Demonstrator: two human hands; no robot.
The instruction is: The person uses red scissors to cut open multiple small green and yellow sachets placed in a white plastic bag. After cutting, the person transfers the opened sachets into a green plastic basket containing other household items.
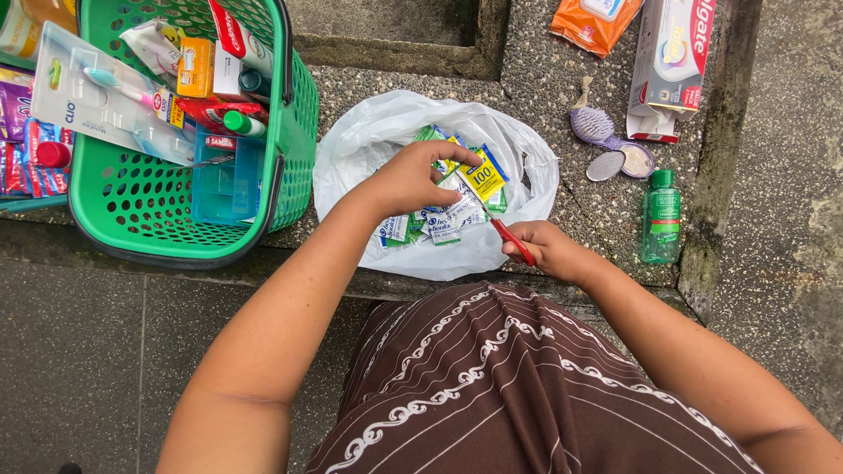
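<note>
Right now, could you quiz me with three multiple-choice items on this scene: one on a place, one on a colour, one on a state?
1. Where do the sachets lie?
A in the basket
B on the white plastic bag
C on the lap

2. What colour is the basket?
A green
B red
C grey

3. The right hand:
A lies empty
B grips a red-handled tool
C holds a bottle

Answers: B, they sit on the spread bag; A, its mesh wall is green; B, red shows in its fist.

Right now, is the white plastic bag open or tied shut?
Open: the white plastic bag lies spread, sachets showing inside under the left hand.
</note>
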